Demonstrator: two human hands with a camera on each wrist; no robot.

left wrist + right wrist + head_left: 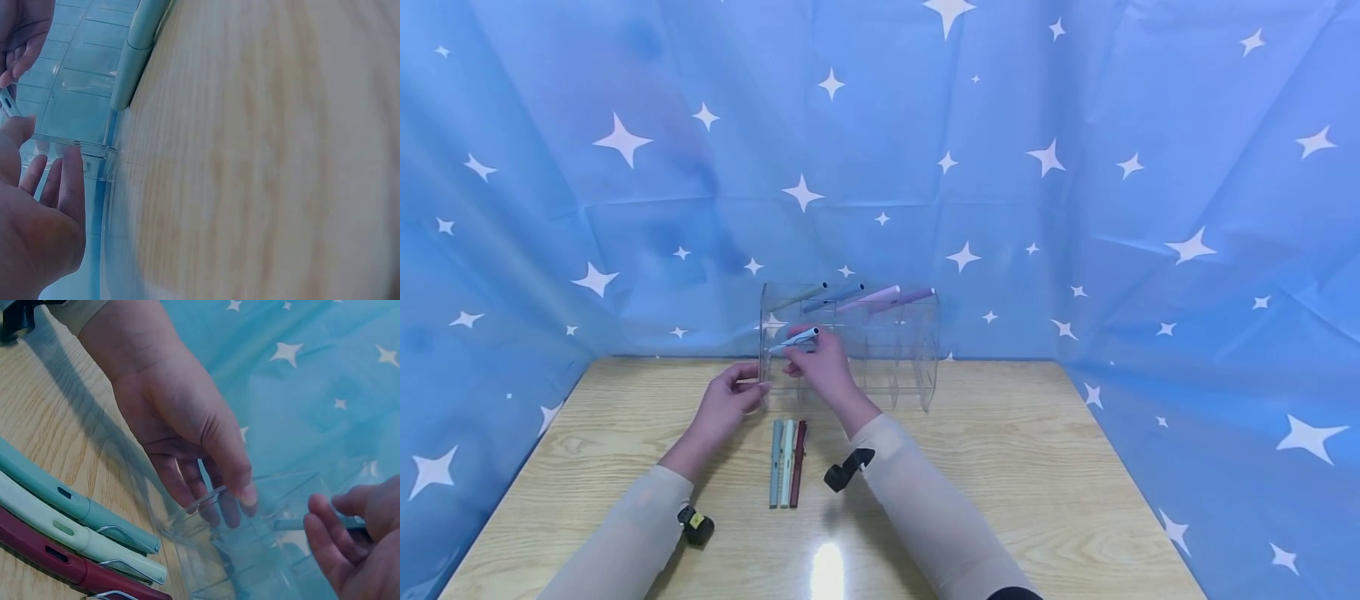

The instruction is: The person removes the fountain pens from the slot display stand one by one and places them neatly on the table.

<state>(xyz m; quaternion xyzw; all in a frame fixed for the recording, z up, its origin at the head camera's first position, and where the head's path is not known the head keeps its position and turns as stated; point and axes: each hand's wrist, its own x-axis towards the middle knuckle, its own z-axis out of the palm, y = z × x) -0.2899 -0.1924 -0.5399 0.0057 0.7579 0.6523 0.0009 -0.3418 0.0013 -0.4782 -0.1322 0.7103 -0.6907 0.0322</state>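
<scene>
A clear acrylic pen holder (936,350) with several compartments stands at the back of the table. My left hand (733,396) holds its left side, thumb at the front and the other fingers visible through the plastic in the right wrist view. My right hand (827,367) pinches a light blue pen (797,338) in front of the holder's left part; the pen lies tilted, its far end pointing left at the holder. Whether its tip is inside a compartment I cannot tell. Along the holder's upper row rest a green pen (805,293), a blue pen (842,296), a pink pen (872,297) and a purple pen (913,297).
On the wooden table (1000,467), in front of the holder and between my forearms, lie a teal pen (776,462), a pale green pen (787,462) and a dark red pen (798,462) side by side. A blue curtain (880,167) with white stars hangs behind.
</scene>
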